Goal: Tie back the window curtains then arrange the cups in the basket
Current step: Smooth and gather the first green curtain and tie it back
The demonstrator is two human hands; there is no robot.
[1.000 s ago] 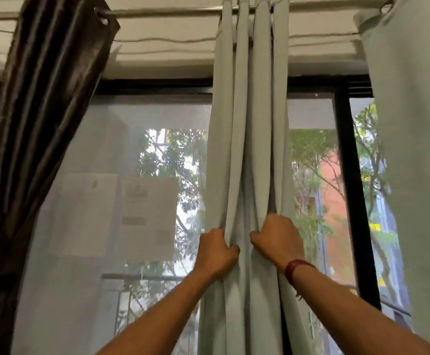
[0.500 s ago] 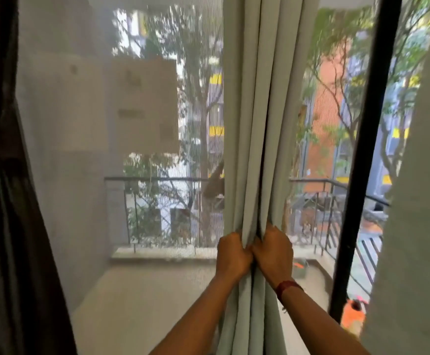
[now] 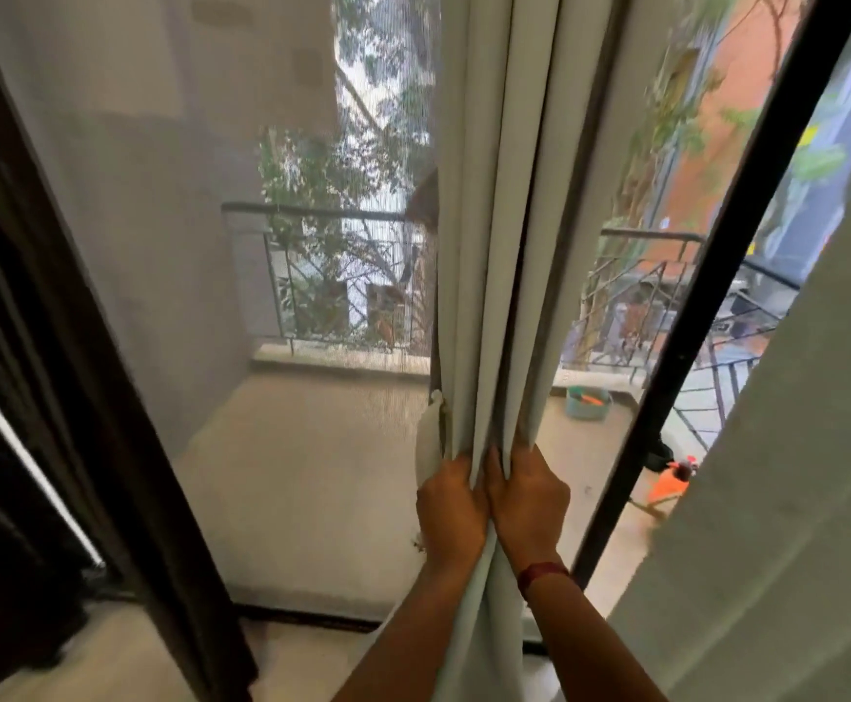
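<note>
From the head camera, we see the pale grey-green curtain (image 3: 494,220) hanging in the middle of the window, its thick matte cloth gathered into long, soft vertical pleats. Our left hand (image 3: 451,519) curls tight round the left folds, and our right hand (image 3: 527,499), a red wristband (image 3: 542,574) on its wrist, clenches the right folds. The two fists press knuckle to knuckle and bunch the cloth into one rope-like bundle. To the left we have a fine, hazy mesh screen (image 3: 160,195) and a dark brown curtain (image 3: 58,397). To the right stand a slim black frame bar (image 3: 717,296) and a second pale curtain panel (image 3: 778,499), flat and smooth.
</note>
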